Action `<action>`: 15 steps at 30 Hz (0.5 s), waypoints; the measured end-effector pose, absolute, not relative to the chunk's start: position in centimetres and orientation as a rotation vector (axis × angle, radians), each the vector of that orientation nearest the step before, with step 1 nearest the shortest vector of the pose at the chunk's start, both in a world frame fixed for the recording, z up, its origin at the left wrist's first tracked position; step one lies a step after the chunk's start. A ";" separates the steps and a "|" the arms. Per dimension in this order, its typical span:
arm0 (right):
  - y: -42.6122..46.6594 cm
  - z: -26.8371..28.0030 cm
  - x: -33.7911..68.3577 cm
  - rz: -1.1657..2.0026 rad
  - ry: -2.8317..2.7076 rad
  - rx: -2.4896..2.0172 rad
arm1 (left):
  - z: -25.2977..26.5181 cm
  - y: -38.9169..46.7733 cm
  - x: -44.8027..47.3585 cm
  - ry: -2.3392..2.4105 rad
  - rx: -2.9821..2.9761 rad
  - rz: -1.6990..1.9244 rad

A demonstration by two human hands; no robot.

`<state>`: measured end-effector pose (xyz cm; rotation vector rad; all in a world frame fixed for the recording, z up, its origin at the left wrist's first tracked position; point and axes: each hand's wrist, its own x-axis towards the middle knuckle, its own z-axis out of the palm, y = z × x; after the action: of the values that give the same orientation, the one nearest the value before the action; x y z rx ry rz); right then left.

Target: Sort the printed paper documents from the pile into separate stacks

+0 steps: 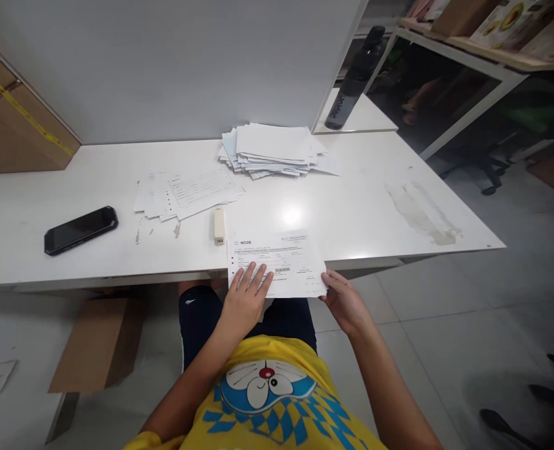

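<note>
A printed paper form (290,262) lies partly on the desk and juts over its front edge toward me. My left hand (247,294) rests flat on the form's lower left, fingers stretched and slightly spread. At the form's right edge, my right hand (345,299) pinches the corner between thumb and fingers. Just behind the form's left corner stands a small cream-coloured stapler (219,226). Farther left are loose printed sheets (197,192), fanned out over each other. Whether the form is one sheet or several, I cannot tell.
An untidy stack of papers (274,147) sits against the grey partition (187,69). A black phone (80,230) lies at the left. A dark bottle (354,81) stands at the back right. Cardboard boxes are at the far left (24,119) and under the desk (98,344).
</note>
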<state>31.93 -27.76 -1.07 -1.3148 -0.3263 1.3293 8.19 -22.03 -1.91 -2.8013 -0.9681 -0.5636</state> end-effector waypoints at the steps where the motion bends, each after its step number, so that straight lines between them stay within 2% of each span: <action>1: -27.7 -1.3 32.3 1.315 -0.326 -1.313 | -1.9 -22.2 8.2 -0.970 -2.803 -0.568; 6: -27.1 -2.2 35.1 1.169 -0.340 -1.333 | -2.0 -22.4 8.2 -0.925 -2.763 -0.641; 15: -25.1 -2.9 43.4 0.592 -0.312 -1.457 | -2.8 -21.6 7.5 -1.021 -2.695 -0.612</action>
<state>43.42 -25.08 -2.93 -1.4572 -0.3120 0.5921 7.49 -21.57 -2.78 -2.6947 -1.0210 -0.6124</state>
